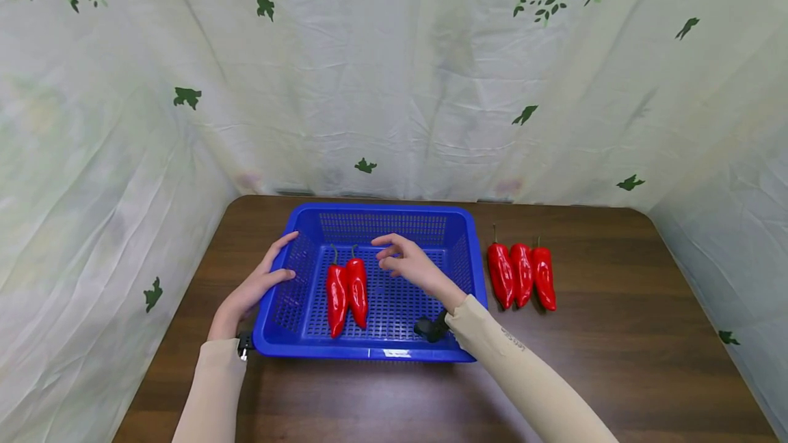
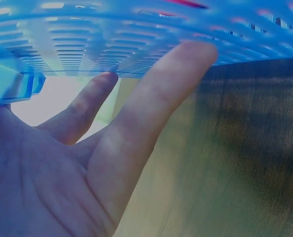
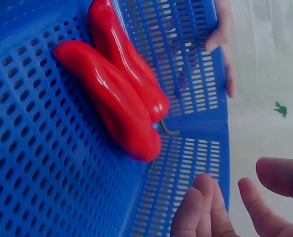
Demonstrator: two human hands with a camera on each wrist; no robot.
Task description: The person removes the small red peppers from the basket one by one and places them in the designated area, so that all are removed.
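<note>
A blue plastic basket (image 1: 369, 354) with slotted walls stands on the table. Two glossy red peppers (image 1: 346, 296) lie side by side on its floor, left of the middle; in the right wrist view the two peppers (image 3: 107, 98) touch along their length. My left hand (image 1: 255, 289) rests at the basket's left side, thumb and fingers extended; the left wrist view shows the thumb (image 2: 151, 98) straight against the slotted wall. Over the basket, right of the peppers, my right hand (image 1: 415, 266) hovers with loosely bent fingers, thumb and fingertips apart, nothing between them.
Three more red peppers (image 1: 522, 275) lie in a row on the brown wooden table (image 1: 628, 333), right of the basket. A pale curtain (image 1: 394, 87) with leaf and bird prints hangs behind and at both sides. A black device (image 1: 431, 327) sits at my right wrist.
</note>
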